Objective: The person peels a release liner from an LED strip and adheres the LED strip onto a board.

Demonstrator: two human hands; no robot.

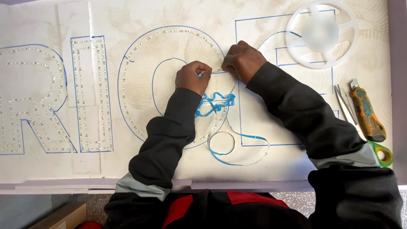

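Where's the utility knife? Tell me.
In the head view, the orange utility knife lies at the right edge of the white board, beside the scissors, below the empty white reel.

Sign board point(178, 25): matt white, smudged, likely plastic sheet. On it: glossy beaded LED strip point(91, 93), blue film backing point(214, 104), smooth white plastic reel point(321, 34). Right of reel: worn orange-handled utility knife point(366, 112).

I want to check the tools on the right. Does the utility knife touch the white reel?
Apart. The head view shows the utility knife lying well below the white reel, with bare white board plainly visible between them.
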